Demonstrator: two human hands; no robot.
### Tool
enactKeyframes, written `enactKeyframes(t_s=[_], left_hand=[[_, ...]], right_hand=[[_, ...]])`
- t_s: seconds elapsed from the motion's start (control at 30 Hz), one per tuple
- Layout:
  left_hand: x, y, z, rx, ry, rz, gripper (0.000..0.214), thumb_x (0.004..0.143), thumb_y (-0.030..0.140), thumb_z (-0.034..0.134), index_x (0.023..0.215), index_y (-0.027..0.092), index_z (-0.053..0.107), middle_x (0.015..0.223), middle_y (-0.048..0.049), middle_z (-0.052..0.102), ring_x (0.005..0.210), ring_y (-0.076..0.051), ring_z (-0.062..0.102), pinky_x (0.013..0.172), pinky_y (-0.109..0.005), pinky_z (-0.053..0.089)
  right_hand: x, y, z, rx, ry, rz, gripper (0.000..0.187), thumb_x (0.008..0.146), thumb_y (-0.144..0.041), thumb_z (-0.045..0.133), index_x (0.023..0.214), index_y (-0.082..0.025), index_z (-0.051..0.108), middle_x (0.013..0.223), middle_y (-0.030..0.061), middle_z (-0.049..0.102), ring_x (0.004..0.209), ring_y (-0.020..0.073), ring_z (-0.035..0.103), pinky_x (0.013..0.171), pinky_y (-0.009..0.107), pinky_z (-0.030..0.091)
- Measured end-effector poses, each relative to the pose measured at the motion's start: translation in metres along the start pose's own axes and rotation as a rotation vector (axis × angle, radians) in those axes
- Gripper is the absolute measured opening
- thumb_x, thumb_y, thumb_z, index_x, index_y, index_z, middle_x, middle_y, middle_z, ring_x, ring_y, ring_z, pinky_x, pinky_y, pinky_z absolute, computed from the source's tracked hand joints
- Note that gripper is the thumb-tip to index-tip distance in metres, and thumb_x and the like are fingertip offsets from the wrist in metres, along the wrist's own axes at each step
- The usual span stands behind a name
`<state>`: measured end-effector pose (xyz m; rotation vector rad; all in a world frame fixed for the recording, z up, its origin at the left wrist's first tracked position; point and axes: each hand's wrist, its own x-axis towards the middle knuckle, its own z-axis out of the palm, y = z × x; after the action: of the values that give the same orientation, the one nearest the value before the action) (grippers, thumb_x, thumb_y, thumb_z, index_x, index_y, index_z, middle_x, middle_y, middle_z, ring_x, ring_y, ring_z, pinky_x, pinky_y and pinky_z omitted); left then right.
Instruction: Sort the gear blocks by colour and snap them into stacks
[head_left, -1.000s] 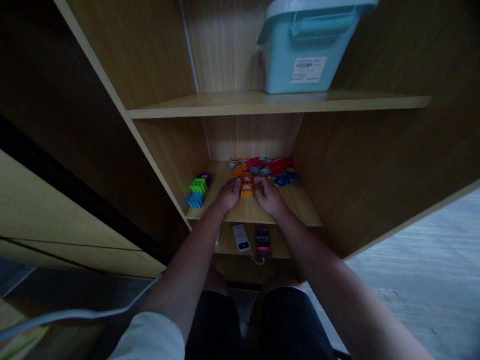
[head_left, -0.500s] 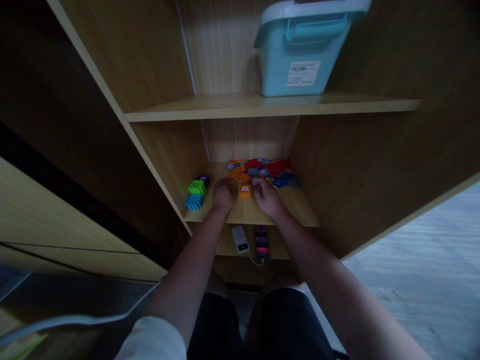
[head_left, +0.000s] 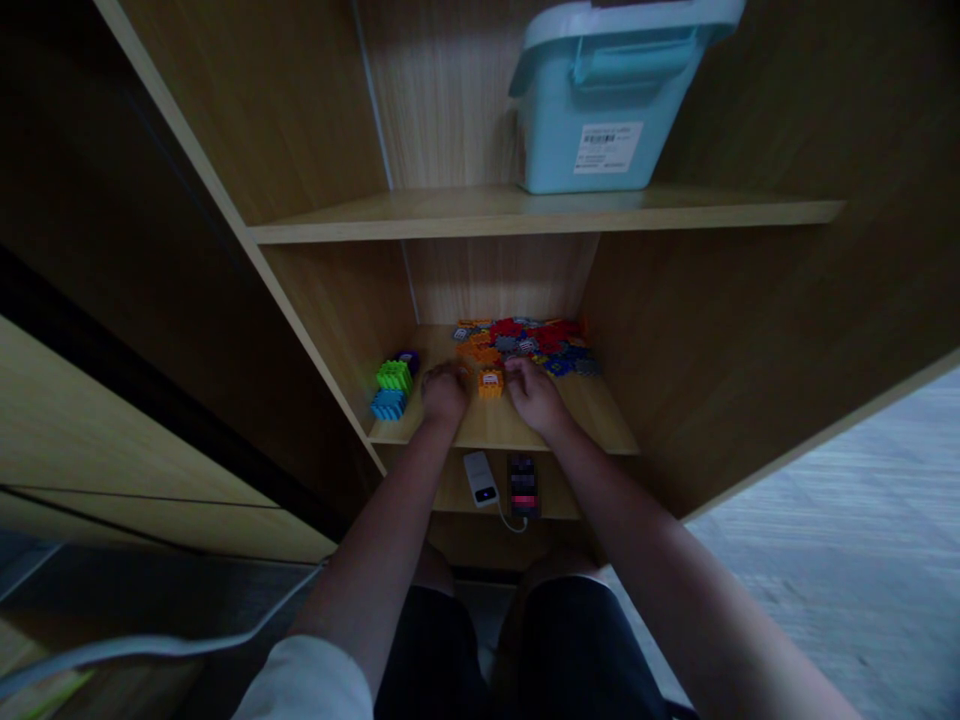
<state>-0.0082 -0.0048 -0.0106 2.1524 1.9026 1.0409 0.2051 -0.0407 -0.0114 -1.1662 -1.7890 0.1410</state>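
Note:
An orange cube (head_left: 490, 382) of interlocking notched pieces, with a pale label on its upper side, sits on the lower shelf between my hands. Left of it is my left hand (head_left: 446, 390), its fingers curled closed; a bit of orange shows at the fingertips, too small to name. My right hand (head_left: 532, 392) is close to the cube's right side, fingers loosely bent and slightly apart, with nothing visible in them. Behind the hands lies a pile of flat notched pieces (head_left: 517, 338) in red, orange, blue and grey.
At the shelf's left stand a green block (head_left: 394, 375), a blue block (head_left: 388, 404) and a dark purple block (head_left: 409, 360). Below, a white power bank (head_left: 480, 477) is cabled to a phone (head_left: 523, 485). A lidded light-blue bin (head_left: 600, 110) stands on the upper shelf.
My left hand has shifted slightly left, away from the orange cube. The right hand and the cube stay nearly where they were.

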Motion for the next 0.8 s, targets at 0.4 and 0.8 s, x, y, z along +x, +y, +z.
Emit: enactKeyframes(t_s=[0.4, 0.8], left_hand=[[-0.003, 0.012, -0.012, 0.041, -0.019, -0.006, 0.038, 0.095, 0.033, 0.057, 0.124, 0.011, 0.071, 0.128, -0.0233, 0.074, 0.123, -0.037, 0.068, 0.112, -0.05, 0.049], [-0.005, 0.011, -0.008, 0.082, -0.007, -0.011, 0.038, 0.101, 0.032, 0.052, 0.128, 0.012, 0.07, 0.127, -0.0243, 0.072, 0.123, -0.038, 0.067, 0.112, -0.054, 0.049]], right_hand=[[0.0, -0.002, -0.001, 0.001, -0.001, -0.012, 0.025, 0.103, -0.028, 0.047, 0.119, -0.023, 0.065, 0.12, 0.0137, 0.076, 0.115, 0.0307, 0.07, 0.108, 0.051, 0.055], [0.0, -0.004, -0.004, -0.008, -0.016, -0.014, 0.023, 0.105, -0.033, 0.048, 0.117, -0.025, 0.066, 0.117, 0.0122, 0.077, 0.112, 0.0313, 0.07, 0.105, 0.05, 0.055]])
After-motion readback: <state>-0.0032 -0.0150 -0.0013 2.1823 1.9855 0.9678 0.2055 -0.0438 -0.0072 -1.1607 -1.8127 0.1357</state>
